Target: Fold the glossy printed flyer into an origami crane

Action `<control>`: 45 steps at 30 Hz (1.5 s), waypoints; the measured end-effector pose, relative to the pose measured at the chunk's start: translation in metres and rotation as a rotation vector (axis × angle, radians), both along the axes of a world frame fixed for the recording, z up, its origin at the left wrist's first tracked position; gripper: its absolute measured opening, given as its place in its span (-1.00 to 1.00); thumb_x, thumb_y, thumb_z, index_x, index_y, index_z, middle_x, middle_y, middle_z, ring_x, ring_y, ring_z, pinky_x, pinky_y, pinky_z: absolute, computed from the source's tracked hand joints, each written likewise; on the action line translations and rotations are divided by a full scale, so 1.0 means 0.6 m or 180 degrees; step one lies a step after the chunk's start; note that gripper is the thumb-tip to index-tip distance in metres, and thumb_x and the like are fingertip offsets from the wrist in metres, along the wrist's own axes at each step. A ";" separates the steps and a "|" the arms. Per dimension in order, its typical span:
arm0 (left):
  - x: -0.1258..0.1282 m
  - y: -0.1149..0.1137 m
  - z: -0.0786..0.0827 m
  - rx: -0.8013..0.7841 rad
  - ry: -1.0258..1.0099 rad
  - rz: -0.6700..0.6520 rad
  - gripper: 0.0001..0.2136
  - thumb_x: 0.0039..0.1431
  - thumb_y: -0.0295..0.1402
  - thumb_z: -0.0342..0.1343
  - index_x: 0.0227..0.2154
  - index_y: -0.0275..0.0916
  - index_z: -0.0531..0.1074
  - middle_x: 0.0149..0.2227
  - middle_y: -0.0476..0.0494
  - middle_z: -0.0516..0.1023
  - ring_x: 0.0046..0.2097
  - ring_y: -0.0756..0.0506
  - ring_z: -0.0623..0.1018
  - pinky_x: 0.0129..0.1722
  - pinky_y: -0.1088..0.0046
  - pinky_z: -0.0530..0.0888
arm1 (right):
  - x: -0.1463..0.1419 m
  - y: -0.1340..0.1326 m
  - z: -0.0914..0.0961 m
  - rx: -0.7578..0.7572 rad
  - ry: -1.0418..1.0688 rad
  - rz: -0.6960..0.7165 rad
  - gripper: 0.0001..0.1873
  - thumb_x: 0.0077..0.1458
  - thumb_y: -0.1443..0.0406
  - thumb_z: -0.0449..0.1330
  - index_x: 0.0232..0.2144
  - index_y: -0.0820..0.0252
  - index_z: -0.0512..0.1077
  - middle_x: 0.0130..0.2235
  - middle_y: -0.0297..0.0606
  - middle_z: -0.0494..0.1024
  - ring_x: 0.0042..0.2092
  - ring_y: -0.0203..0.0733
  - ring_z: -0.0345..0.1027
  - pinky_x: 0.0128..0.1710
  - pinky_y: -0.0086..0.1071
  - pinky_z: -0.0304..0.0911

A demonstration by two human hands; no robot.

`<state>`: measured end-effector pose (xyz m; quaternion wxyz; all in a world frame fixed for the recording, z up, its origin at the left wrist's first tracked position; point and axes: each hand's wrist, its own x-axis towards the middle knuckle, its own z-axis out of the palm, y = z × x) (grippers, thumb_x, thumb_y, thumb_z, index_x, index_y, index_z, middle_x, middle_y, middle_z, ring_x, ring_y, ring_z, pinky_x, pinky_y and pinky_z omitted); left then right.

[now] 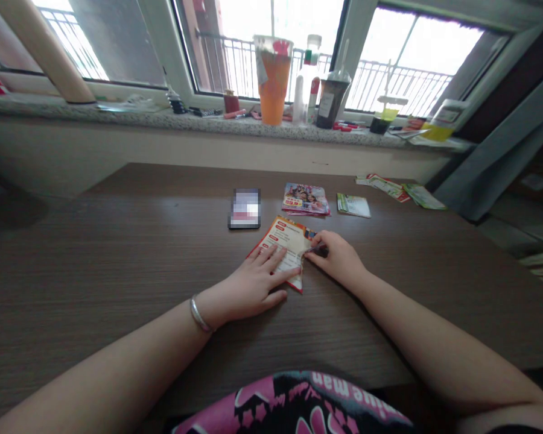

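Observation:
A printed leaflet (289, 235), cream with a red edge, lies turned at an angle on the brown table (163, 241). My left hand (257, 280) rests flat across its lower part, fingers spread, with a silver bangle on the wrist. At the leaflet's right edge, my right hand (337, 256) is closed in a pinch around a small dark slim object (320, 248). What kind of object it is cannot be made out. The paper's edge looks uneven beside those fingers.
A phone (244, 209) lies behind the leaflet. Stacked colourful flyers (305, 199), a small pale leaflet pile (353, 205) and scattered leaflets (389, 187) lie toward the back right. Cups, including a tall orange drink (272, 84), and bottles line the stone windowsill (131, 117).

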<state>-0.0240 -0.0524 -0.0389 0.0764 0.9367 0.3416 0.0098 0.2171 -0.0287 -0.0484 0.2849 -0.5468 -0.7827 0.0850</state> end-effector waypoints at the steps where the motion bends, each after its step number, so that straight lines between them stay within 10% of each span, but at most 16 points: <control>1: 0.000 0.000 0.000 -0.0001 -0.0003 -0.0011 -0.48 0.27 -0.14 -0.01 0.26 0.16 0.05 0.39 -0.11 -0.22 0.37 -0.37 -0.09 0.28 -0.03 -0.02 | -0.002 -0.001 0.001 0.0017 -0.0014 -0.0008 -0.82 0.01 0.22 0.29 -0.38 0.12 0.35 -0.30 -0.29 0.47 -0.27 -0.18 0.35 -0.27 -0.33 0.26; 34: -0.006 -0.002 -0.003 0.0237 -0.0121 -0.0030 -0.40 0.25 -0.10 0.00 0.30 0.03 -0.02 0.37 -0.20 -0.08 0.37 -0.32 -0.04 0.29 0.01 -0.06 | -0.014 -0.027 0.011 -0.0003 0.1009 0.0100 -0.78 0.04 0.27 0.24 -0.23 0.08 0.32 -0.36 -0.36 0.49 -0.35 -0.23 0.44 -0.30 -0.30 0.41; 45: -0.002 0.005 -0.009 0.0214 -0.0519 0.0336 -0.31 0.19 -0.02 0.02 0.26 -0.35 0.07 0.29 -0.37 0.14 0.31 -0.27 0.14 0.28 0.17 0.11 | -0.013 -0.020 0.010 0.0127 0.0974 0.0084 -0.87 0.03 0.30 0.19 -0.34 0.11 0.29 -0.42 -0.37 0.41 -0.41 -0.26 0.33 -0.38 -0.37 0.31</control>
